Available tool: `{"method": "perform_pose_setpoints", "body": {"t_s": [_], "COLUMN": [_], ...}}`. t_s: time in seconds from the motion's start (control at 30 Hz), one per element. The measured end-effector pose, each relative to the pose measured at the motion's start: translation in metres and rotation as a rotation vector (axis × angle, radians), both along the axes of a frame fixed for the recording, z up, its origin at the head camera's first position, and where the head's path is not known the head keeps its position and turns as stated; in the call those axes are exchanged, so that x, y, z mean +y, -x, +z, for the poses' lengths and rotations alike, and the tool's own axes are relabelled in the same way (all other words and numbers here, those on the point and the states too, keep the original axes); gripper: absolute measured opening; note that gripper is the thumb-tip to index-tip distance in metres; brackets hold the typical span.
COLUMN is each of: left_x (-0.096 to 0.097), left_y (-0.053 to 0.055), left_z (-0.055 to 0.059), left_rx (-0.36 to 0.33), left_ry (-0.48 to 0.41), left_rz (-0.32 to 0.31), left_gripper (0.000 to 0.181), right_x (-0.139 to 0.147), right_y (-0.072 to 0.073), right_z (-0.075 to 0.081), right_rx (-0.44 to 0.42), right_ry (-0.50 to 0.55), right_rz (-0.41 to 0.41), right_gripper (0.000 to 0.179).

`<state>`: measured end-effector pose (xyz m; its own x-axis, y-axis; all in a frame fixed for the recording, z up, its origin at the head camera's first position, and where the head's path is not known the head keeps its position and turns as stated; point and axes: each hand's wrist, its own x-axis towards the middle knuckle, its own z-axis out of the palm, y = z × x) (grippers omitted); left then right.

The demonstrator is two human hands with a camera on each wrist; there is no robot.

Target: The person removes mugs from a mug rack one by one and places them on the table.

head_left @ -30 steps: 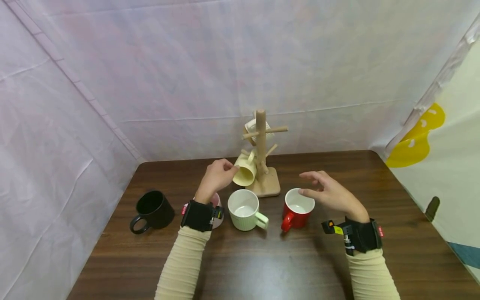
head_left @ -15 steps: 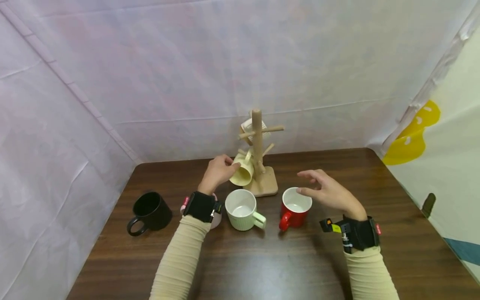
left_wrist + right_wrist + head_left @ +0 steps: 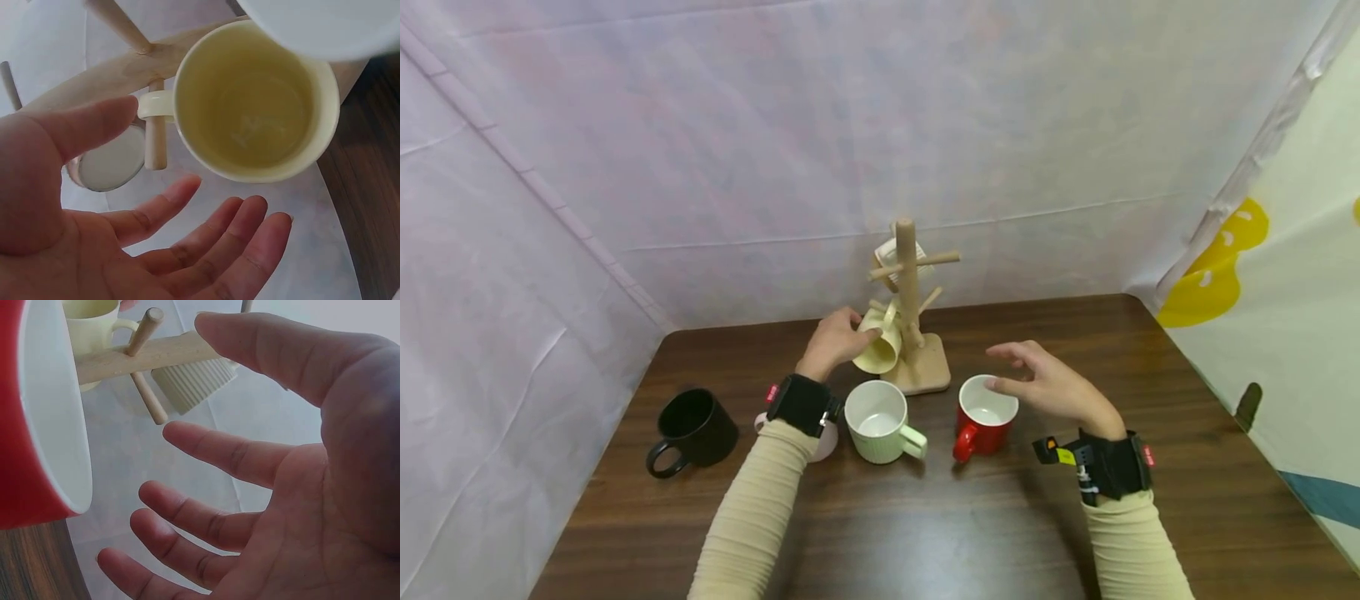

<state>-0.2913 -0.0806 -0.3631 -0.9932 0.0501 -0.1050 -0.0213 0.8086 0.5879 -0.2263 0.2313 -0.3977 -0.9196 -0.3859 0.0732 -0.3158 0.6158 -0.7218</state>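
Observation:
My left hand (image 3: 833, 343) is beside the pale yellow mug (image 3: 874, 357), which hangs by its handle from a lower peg of the wooden mug rack (image 3: 907, 287). In the left wrist view the thumb (image 3: 106, 122) lies close to the mug's handle; whether it touches cannot be told. The other fingers are spread loosely beneath the mug, gripping nothing. My right hand (image 3: 1051, 387) hovers by the rim of a red mug (image 3: 981, 433) with a white inside, fingers apart and holding nothing. A ribbed white mug (image 3: 194, 381) hangs from an upper peg.
A light green mug (image 3: 877, 425) stands on the dark wooden table (image 3: 880, 533) before the rack. Left of it, a pink mug (image 3: 826, 442) is partly hidden under my left wrist. Further left stands a black mug (image 3: 697, 429). A pale cloth wall (image 3: 880, 125) rises behind.
The head view has shifted, so the scene sits slightly further left. Relative to the rack, my left hand has edged right toward the yellow mug. My right hand stays by the red mug.

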Motion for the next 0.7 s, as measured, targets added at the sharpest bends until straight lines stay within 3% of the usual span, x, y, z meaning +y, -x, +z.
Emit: {"method": "perform_pose_setpoints", "body": {"t_s": [0.27,0.7], "left_x": [0.004,0.009], "left_y": [0.004,0.015], "left_z": [-0.003,-0.013], "left_rx": [-0.012,-0.059], "left_ry": [0.014,-0.004], "left_rz": [-0.021,-0.049], "left_gripper": [0.05,0.065], "right_x": [0.001,0.001], "right_y": [-0.002,-0.002], "right_z": [-0.001,-0.004], "right_rx": [0.017,0.005], "right_ry": [-0.009,-0.012], "right_rz": [-0.011,-0.02], "right_gripper": [0.055,0.058]}}
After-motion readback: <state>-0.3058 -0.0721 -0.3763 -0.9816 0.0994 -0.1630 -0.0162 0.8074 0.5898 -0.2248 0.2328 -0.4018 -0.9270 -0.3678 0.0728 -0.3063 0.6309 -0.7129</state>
